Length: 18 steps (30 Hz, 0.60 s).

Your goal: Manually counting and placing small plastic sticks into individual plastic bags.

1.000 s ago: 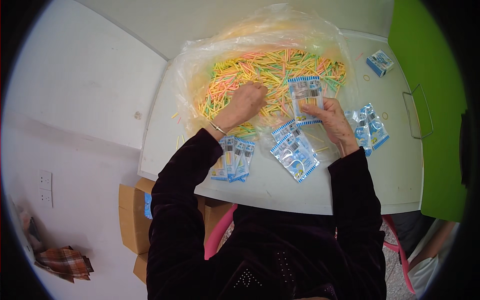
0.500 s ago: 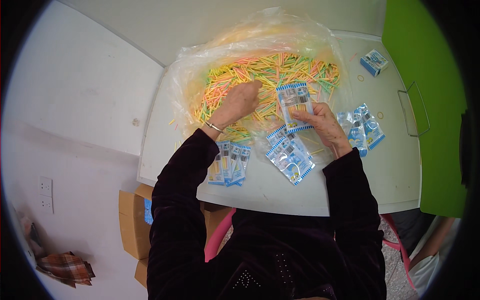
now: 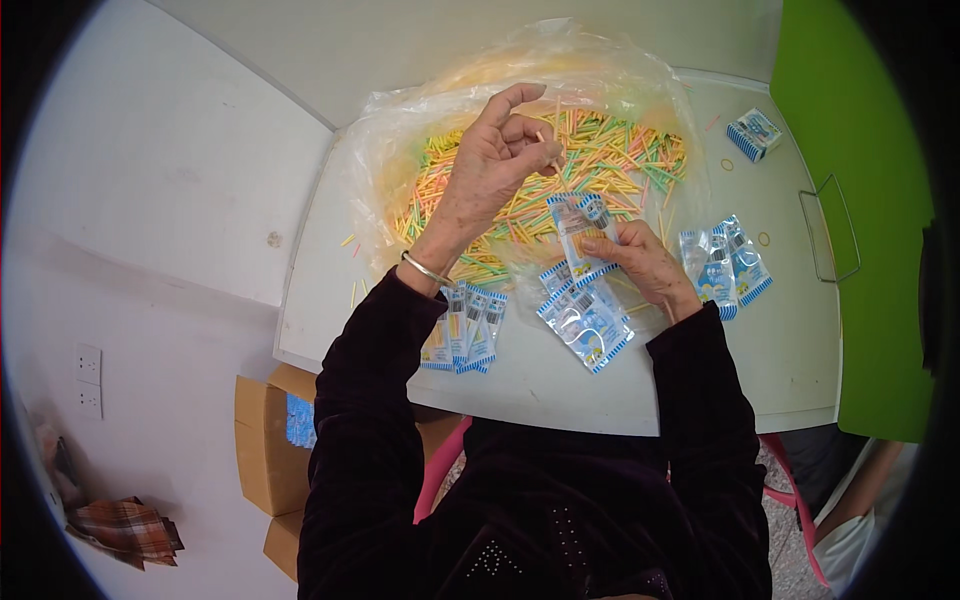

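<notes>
My left hand [image 3: 485, 170], a bangle at its wrist, pinches a thin pastel stick [image 3: 559, 182] just above the top of a small clear packet [image 3: 582, 240] with blue striped ends. Thumb and fingers of my right hand [image 3: 652, 268] grip that packet, which has several sticks inside. Behind both hands, a heap of yellow, pink and green sticks [image 3: 640, 150] fills a large clear plastic bag [image 3: 375, 175]. Flat packets [image 3: 590, 325] lie below the held one. Packets with sticks in them [image 3: 468, 335] are fanned out beside my left forearm.
More packets [image 3: 728, 272] rest on the white table [image 3: 560, 400] at the right, near a rubber band [image 3: 764, 239] and a small blue-and-white box [image 3: 753, 134]. A wire handle [image 3: 850, 232] juts from the green panel [image 3: 880, 330]. An open cardboard box [image 3: 265, 450] stands lower left.
My left hand has risen from the stick heap and come right, to the packet's top, with a stick in its fingers. The packet in my right hand has tilted and dropped slightly.
</notes>
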Motion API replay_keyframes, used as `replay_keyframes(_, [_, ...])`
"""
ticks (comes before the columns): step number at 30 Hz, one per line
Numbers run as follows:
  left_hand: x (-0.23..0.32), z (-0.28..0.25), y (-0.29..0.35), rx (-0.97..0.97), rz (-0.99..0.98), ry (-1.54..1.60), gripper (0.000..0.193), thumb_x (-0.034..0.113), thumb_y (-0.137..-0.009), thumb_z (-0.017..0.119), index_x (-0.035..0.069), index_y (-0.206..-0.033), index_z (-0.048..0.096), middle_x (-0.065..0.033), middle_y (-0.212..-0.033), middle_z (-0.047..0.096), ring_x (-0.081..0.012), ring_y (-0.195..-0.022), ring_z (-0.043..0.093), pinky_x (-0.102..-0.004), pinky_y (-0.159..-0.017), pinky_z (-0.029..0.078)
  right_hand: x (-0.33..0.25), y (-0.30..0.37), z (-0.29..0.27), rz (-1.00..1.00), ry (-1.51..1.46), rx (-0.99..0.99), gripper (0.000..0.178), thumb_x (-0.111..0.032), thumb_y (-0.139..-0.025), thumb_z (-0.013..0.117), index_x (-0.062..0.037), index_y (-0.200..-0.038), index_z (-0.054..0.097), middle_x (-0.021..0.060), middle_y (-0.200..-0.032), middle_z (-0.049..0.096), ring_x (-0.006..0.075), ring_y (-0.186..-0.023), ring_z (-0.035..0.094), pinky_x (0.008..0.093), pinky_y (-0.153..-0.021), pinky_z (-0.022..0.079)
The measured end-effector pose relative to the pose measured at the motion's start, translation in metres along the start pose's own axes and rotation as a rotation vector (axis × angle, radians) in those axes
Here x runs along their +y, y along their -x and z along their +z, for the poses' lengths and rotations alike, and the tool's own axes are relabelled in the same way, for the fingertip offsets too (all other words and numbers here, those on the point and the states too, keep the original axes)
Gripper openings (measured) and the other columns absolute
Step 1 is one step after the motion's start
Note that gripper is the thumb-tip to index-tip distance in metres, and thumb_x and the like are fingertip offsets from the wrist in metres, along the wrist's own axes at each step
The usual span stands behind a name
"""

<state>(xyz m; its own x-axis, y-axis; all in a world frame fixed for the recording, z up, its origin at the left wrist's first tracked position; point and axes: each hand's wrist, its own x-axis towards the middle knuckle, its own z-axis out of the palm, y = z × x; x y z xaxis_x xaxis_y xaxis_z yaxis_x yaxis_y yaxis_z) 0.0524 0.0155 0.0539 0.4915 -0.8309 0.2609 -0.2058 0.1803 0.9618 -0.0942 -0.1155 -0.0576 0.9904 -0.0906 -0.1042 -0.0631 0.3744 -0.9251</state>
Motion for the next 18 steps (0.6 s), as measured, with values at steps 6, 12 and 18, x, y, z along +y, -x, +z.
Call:
replay_keyframes(6, [-0.002, 0.013, 0.007, -0.047, 0.059, 0.002, 0.054, 0.003, -0.084, 0.062, 0.005, -0.133, 0.038, -0.0042, -0.085, 0.059, -0.0119, -0.077, 0.061, -0.0246, -0.068, 0.05, -0.001, 0.001, 0.001, -0.002, -0.044, -0.048, 0.028, -0.024, -0.083, 0.069, 0.0002, -0.098, 0.067, 0.004, -0.089, 0.068, 0.0069, -0.08, 0.06, 0.0218, -0.075, 0.045])
replay_keyframes(12, [-0.005, 0.013, 0.01, -0.041, 0.034, -0.083, 0.053, -0.001, -0.084, 0.06, 0.005, -0.132, 0.038, 0.0003, -0.078, 0.054, -0.0061, -0.07, 0.056, -0.0219, -0.065, 0.049, -0.001, 0.002, 0.003, -0.001, -0.08, -0.105, 0.026, -0.022, -0.085, 0.068, -0.0002, -0.099, 0.067, 0.0036, -0.09, 0.067, 0.0065, -0.079, 0.061, 0.0215, -0.073, 0.047])
replay_keyframes(18, [-0.009, 0.018, 0.019, -0.078, 0.015, -0.146, 0.043, 0.001, -0.084, 0.062, 0.005, -0.123, 0.045, -0.0029, -0.082, 0.058, -0.009, -0.077, 0.058, -0.0235, -0.07, 0.048, -0.001, 0.003, 0.003, 0.017, -0.153, -0.127, 0.025, -0.02, -0.085, 0.067, 0.0005, -0.1, 0.066, 0.0054, -0.09, 0.068, 0.0083, -0.079, 0.062, 0.0228, -0.071, 0.049])
